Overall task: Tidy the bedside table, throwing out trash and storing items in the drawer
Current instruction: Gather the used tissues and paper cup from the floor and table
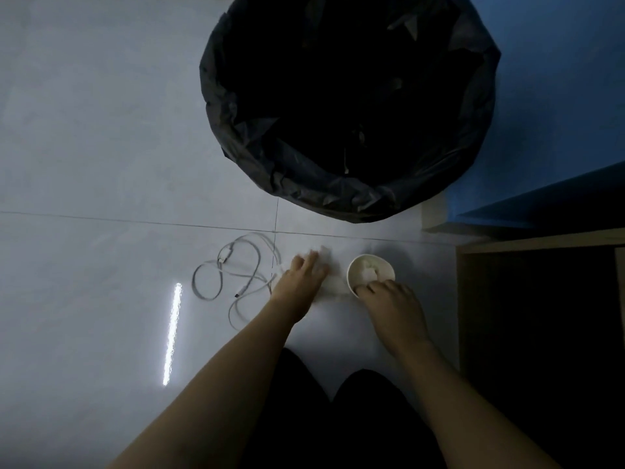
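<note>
A small white paper cup (371,273) stood upright on the pale tiled floor (101,164), with crumpled white tissue (367,274) inside it. The right hand (389,301) gripped the cup's near rim, fingertips (365,290) curled over the edge and into the mouth, the back of the hand facing up. Just left of the cup, the left hand (299,280) lay palm down with fingers loosely spread on a blurred white wad, apparently more tissue (333,282), flat on the floor; whether it had closed on the wad could not be told. Both forearms reached forward and down from the bottom of the view, over dark-clothed knees (338,418).

Left of the left hand, touching or just beside it, a white charging cable (230,275) lay in loose loops on the floor. Beyond the hands stood a round bin lined with a black bag (236,113), its mouth open and dark. To the right sat a wooden bedside table (541,245), its inside in shadow, against a blue wall (558,96).
</note>
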